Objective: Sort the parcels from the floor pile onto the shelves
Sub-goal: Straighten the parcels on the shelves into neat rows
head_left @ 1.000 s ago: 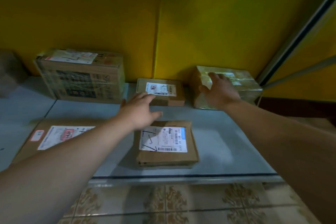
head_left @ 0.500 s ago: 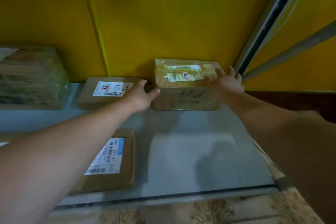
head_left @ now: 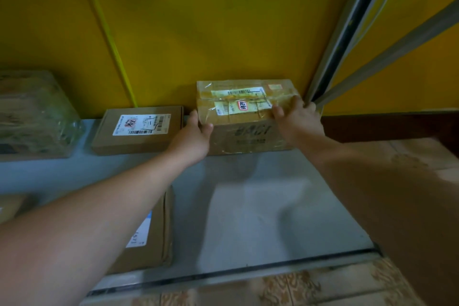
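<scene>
- head view is showing the taped box [head_left: 244,117] sitting at the back of the shelf [head_left: 260,206], close to the yellow wall [head_left: 223,20], just beside a flat box [head_left: 139,129].
- step looks like final seating: pressing evenly from both ends and squaring it to the wall is seeming wise, as glossy tape may be slippery.
- left hand [head_left: 192,135] is gripping the left front corner, fingers wrapping the side.
- right hand [head_left: 296,120] is gripping the right end, thumb lying on top.
- both arms are reaching forward, nearly straight.

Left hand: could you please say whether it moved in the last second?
Yes. The left hand went right, from in front of the flat box to the left end of the taped box.
</scene>
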### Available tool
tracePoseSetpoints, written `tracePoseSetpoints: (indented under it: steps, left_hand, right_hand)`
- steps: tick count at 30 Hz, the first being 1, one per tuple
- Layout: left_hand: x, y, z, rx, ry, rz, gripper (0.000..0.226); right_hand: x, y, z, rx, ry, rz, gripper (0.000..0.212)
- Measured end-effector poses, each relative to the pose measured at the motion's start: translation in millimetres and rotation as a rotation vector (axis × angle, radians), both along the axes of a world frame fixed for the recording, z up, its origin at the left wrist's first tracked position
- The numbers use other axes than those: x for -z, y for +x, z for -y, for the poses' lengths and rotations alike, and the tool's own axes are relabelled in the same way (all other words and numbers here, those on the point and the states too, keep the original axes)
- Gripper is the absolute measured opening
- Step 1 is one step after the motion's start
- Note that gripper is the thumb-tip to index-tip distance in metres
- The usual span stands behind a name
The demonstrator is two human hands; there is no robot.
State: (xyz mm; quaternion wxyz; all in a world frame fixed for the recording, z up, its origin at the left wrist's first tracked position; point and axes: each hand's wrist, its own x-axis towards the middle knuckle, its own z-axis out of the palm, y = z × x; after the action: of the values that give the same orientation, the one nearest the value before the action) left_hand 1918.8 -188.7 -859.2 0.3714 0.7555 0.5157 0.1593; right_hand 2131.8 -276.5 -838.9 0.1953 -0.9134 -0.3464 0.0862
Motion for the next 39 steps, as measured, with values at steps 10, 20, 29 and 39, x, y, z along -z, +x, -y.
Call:
tracePoseSetpoints:
  steps: [10,20,29,39]
  left_hand:
    - [-23.2,-45.6,-2.5,0.291,0.258,-0.298,0.070]
    - [-66.7,-260.3,-18.8,0.191,0.330,-0.562,0.069]
    - [-105.7,-536.9,-8.6,-0.028,0.266,-0.708,0.069]
    - [-144.0,-744.9,21.5,-0.185,0.154,-0.665,0.069]
  right_hand:
    - [-17.0,-29.8,-3.9,-0.209,-0.188,0.246,0.067]
    - [-61.4,-230.0,-66.8,-0.610,-0.136,0.355,0.057]
    - [-108.9,-497.2,-121.5,-0.932,-0.179,0.348,0.065]
    - [-154.0,-712.0,-137.1,-1.097,-0.267,0.386,0.064]
